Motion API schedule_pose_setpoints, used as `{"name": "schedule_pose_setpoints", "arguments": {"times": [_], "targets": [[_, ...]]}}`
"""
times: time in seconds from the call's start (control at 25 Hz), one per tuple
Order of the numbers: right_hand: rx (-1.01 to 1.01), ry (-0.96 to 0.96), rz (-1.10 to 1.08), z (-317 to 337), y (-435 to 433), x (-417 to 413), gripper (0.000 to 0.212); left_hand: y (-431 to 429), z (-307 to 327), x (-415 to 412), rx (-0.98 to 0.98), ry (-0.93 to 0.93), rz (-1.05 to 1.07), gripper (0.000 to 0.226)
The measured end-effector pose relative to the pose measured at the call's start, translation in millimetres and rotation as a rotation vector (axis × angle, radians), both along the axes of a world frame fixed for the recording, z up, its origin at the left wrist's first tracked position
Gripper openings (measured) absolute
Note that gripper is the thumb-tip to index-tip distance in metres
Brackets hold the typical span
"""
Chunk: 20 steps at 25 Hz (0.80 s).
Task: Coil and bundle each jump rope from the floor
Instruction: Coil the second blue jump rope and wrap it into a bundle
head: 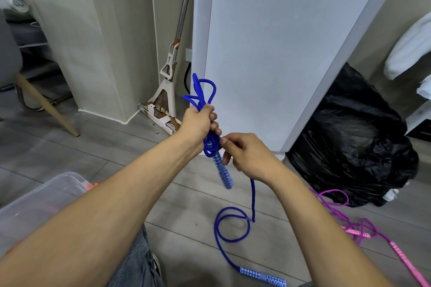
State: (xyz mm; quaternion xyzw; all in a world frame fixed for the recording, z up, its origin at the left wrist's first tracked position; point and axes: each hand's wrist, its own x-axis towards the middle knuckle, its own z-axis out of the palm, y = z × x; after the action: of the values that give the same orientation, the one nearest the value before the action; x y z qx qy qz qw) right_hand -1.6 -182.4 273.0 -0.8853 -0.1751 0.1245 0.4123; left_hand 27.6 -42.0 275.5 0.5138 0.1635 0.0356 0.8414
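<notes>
Wrapping the blue jump rope (211, 144) is the step we judge ourselves to be in: our left hand (198, 123) is closed tight round the gathered loops, which stick out above the fist, and one patterned handle (222, 170) hangs just below it. Our right hand (245, 154), beside the bundle, has its fingers curled and pinching the running strand. To do this well we would keep the left fist firm so the loops stay even, and draw each turn snug before the next. Below the bundle the free length drops to the floor (116, 147), curls once and ends in the second handle (262, 277); that slack could kink or drag as we pull. Right of the bundle and lower, the pink jump rope (349, 226) lies loose on the floor, not yet coiled, beside a black bag (354, 142). Left of the bundle and lower sits a clear plastic bin (39, 200), and behind it a mop (168, 81) leans by a white cabinet (279, 42)
</notes>
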Motion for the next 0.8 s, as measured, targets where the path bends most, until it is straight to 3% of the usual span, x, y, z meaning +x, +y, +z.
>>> {"name": "schedule_pose_setpoints", "arguments": {"times": [0.16, 0.24, 0.36, 0.44, 0.56, 0.68, 0.8], "targets": [[-0.104, 0.175, 0.125, 2, -12, -1, 0.034, 20, 1, 10, 0.230, -0.032, 0.171, 0.017], [-0.207, 0.241, 0.130, 3, -24, 0, 0.033, 35, -3, 15, 0.504, -0.059, 0.240, 0.020], [-0.516, 0.187, -0.078, 4, -43, 16, 0.030, 46, -6, 15, 0.897, -0.082, 0.193, 0.028], [-0.572, 0.166, -0.229, 4, -56, 23, 0.028, 44, -4, 15, 1.040, -0.102, 0.161, 0.026], [-0.130, 0.211, -0.130, 8, -68, 20, 0.017, 38, -4, 14, 1.192, -0.115, 0.070, 0.025], [0.430, 0.390, 0.005, 23, -68, 13, 0.013, 31, -8, 12, 1.158, -0.093, -0.032, 0.024], [0.426, 0.237, -0.077, 24, -60, 14, 0.020, 23, -4, 6, 0.978, -0.123, -0.128, 0.021]]}}
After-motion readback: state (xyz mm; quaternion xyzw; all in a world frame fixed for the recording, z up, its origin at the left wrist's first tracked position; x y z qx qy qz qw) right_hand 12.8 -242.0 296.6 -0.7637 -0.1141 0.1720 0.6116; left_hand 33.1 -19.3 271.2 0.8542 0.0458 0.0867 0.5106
